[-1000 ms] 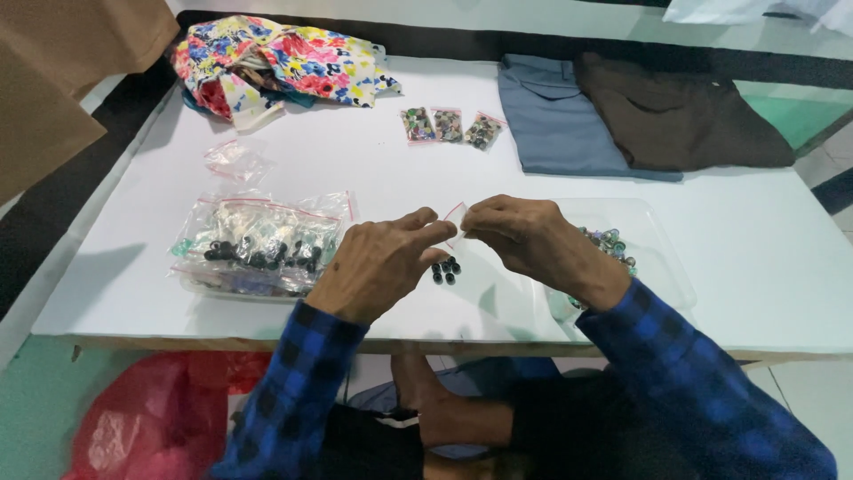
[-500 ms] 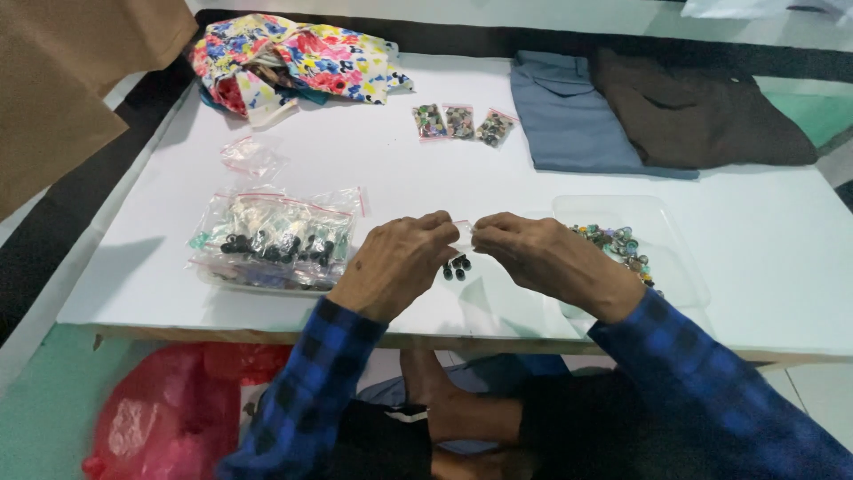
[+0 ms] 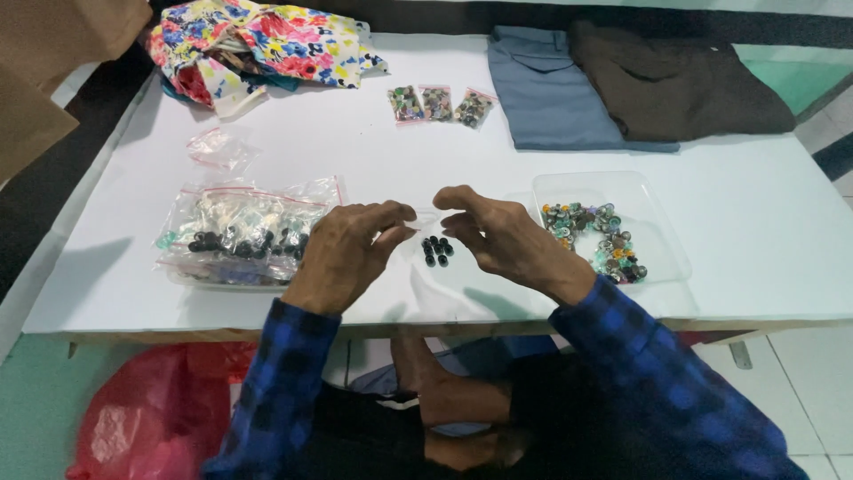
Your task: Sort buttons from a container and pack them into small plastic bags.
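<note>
The left hand [image 3: 351, 253] and the right hand [image 3: 502, 236] are both curled nearly shut, thumb and forefinger of each pinched on the top edge of a small clear bag [image 3: 428, 218] stretched between them just above the surface [image 3: 355, 133]. Over the last second the hands have stayed where they were, fingers working only slightly at the bag's mouth, so the bag appears to be held open or being sealed. Below the bag a cluster of small black buttons [image 3: 436, 251] shows, inside it or under it. Left of the hands lies a large bag of buttons [image 3: 240, 236]; right, a clear tray [image 3: 662, 240] of mixed buttons. Farther off are three small filled packets [image 3: 440, 104] and folded clothes [image 3: 622, 84].
</note>
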